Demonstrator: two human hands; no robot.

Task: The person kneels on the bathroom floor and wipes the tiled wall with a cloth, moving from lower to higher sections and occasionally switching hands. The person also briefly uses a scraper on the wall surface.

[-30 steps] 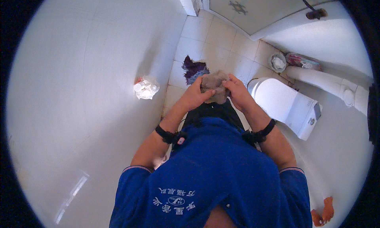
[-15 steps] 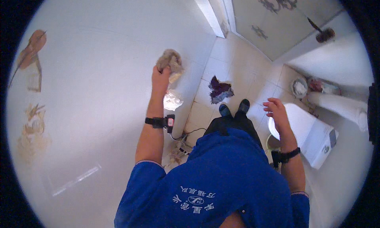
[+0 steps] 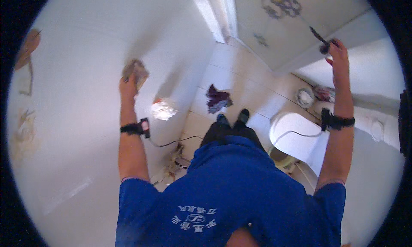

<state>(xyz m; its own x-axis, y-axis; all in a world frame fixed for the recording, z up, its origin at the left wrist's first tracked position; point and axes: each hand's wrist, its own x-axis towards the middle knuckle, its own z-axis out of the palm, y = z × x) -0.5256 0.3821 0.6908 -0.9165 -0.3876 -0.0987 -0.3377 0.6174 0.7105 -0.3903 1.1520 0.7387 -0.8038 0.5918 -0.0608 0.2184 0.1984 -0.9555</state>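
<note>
My left hand (image 3: 127, 85) is closed around a crumpled beige-grey cloth (image 3: 137, 71), held out in front of the pale wall on the left. At the far right my right hand (image 3: 339, 56) has its fingers curled round the base of a dark door handle (image 3: 318, 34), whose lever points up and to the left. That handle is on a pale door (image 3: 296, 37) with a dark scroll ornament. Below the cloth, a shiny white crumpled wrapper or bag (image 3: 164, 109) shows close to the wall; what holds it cannot be made out.
A dark purple and grey rag (image 3: 218, 99) lies on the tiled floor (image 3: 240, 73) ahead of my feet. To my right stand a white toilet (image 3: 294, 133) and a small bin (image 3: 305, 98) with white contents. A white pipe (image 3: 365, 122) runs along the right wall.
My right hand has risen from beside the toilet to the door handle and taken hold of it. My left hand has moved left with the cloth, and the view has shifted.
</note>
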